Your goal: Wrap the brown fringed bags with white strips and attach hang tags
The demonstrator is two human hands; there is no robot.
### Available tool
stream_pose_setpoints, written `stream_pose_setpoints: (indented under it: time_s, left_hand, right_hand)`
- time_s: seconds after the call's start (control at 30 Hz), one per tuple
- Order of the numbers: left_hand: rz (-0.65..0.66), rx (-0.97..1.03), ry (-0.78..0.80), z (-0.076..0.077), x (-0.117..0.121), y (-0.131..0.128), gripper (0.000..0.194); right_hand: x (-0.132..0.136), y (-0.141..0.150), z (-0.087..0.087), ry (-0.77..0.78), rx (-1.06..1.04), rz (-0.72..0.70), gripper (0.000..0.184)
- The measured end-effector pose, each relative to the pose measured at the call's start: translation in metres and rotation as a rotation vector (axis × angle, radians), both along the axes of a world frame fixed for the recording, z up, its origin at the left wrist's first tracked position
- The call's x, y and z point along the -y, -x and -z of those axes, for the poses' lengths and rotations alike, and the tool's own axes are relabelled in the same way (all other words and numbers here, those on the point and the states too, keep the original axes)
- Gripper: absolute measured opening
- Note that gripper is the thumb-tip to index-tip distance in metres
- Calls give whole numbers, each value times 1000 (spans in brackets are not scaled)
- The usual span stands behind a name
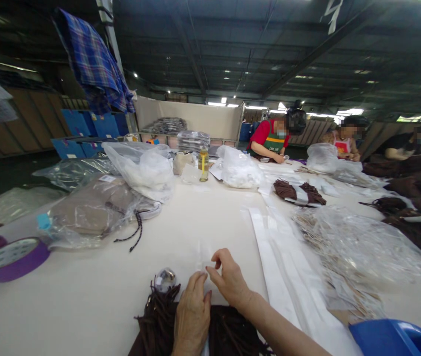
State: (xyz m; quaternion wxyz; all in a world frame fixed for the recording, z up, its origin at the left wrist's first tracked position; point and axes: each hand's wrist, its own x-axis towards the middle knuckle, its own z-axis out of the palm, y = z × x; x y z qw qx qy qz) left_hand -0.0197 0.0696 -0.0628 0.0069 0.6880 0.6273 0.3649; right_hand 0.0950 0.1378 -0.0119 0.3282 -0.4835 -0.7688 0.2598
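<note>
At the near edge of the table lies a dark brown bundle of cords [154, 316], with a pale band partly showing beneath my hands. My left hand [192, 314] rests over the bundle, its fingers bent and close together, fingertips beside my right hand. My right hand [230, 281] is curled, thumb and forefinger brought together just past the bundle; whatever lies between them is too small or clear to make out. A round, shiny clear object [165, 280] sits by the bundle's left end.
Purple tape rolls [15, 259] and a bagged taupe item [87, 207] lie left. White strips [288, 267], a banded brown cord bundle [299, 193], a clear bag [366, 242] and a blue container [396, 336] are right. A bottle [203, 165] stands ahead; co-workers sit beyond.
</note>
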Motion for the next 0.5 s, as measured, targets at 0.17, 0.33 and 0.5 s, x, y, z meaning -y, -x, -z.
stream_pose_setpoints:
  time_s: [0.17, 0.33, 0.5]
  left_hand:
    - [47, 2, -103, -3, -1, 1, 28]
    - [8, -12, -130, -17, 5, -2, 23]
    - [65, -272, -193, -36, 37, 7, 25]
  right_hand:
    - [-2, 4, -9, 599, -602, 57, 51]
    - [-2, 12, -19, 591, -716, 69, 23]
    - [-11, 14, -30, 473, -746, 99, 18]
